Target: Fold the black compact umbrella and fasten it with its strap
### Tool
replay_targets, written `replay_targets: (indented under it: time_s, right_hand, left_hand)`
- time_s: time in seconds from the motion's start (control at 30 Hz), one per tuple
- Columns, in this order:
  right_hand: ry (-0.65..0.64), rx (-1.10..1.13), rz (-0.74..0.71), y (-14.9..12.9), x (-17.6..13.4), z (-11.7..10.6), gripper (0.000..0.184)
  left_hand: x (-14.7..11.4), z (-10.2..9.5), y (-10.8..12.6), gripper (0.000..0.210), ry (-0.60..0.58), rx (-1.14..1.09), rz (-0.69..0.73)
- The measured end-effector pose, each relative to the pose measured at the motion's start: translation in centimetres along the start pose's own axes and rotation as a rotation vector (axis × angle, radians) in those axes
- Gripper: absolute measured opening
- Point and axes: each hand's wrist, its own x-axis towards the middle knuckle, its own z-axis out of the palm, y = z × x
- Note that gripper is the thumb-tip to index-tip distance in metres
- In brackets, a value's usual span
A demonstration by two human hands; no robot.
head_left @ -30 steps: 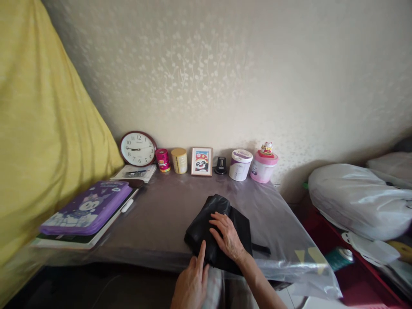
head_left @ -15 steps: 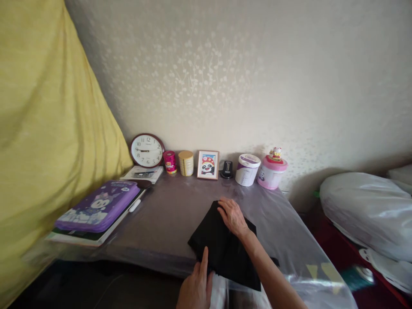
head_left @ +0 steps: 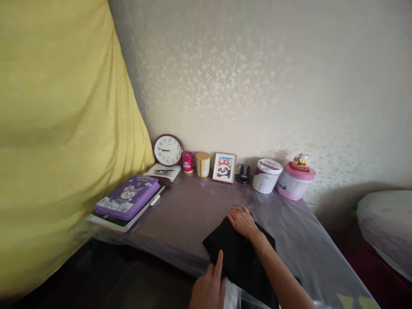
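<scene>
Black cloth (head_left: pixel 240 262) lies on front edge of table (head_left: pixel 180 221), partly past it; long axis unclear. Right hand (head_left: pixel 243 221) rests flat on far part; left hand (head_left: pixel 207 286), nearer edge, lays index on cloth (pinch hidden, cannot tell).

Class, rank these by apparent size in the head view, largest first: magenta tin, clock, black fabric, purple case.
1. Black fabric
2. Purple case
3. Clock
4. Magenta tin
The fabric lies nearest the camera.
</scene>
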Motion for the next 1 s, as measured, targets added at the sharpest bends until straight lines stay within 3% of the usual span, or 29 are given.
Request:
replay_targets:
  time_s: [0.13,0.2,0.33,0.4,0.57,0.63,0.7,0.77,0.9,1.0]
  right_hand:
    - [-0.006,-0.077,0.115,0.7,0.9,0.3,0.029]
    - [0.055,-0.084,0.144,0.5,0.9,0.2,0.027]
    - [0.191,0.011,0.053,-1.8,-0.2,-0.7,0.026]
    - [0.113,0.073,-0.025,-3.5,-1.1,-1.0,0.027]
    - [-0.290,0.237,-0.217,-7.8,-2.5,-0.6,0.032]
    - [-0.347,0.376,-0.263,-8.9,-2.4,-0.9,0.032]
    - [-0.274,0.563,-0.244,-9.0,-2.4,-1.8,0.030]
    - [-0.069,0.654,-0.121,-7.9,-2.9,-2.9,0.028]
    - [0.364,0.559,0.422,-2.7,-6.8,-4.2,0.032]
    - [0.462,0.429,0.765,1.2,-11.1,-4.0,0.038]
  left_hand:
    - [0.1,0.5,-0.2,0.060,0.023,-0.010,0.007]
    - [0.4,0.9,-0.4,0.060,0.024,-0.015,0.007]
    - [0.8,1.3,-0.6,0.060,0.005,-0.029,0.005]
    - [0.8,1.3,-0.6,0.060,0.015,-0.034,0.008]
    - [0.4,1.4,-0.9,0.054,0.033,-0.036,0.048]
    - [0.3,1.5,-1.1,0.052,0.035,-0.033,0.057]
    - [0.1,1.6,-1.2,0.052,0.068,-0.046,0.059]
    - [0.0,1.7,-1.2,0.054,0.104,-0.048,0.069]
    - [-0.3,1.8,-1.2,0.054,0.141,0.008,0.072]
    - [-0.3,1.8,-1.2,0.053,0.158,0.046,0.086]
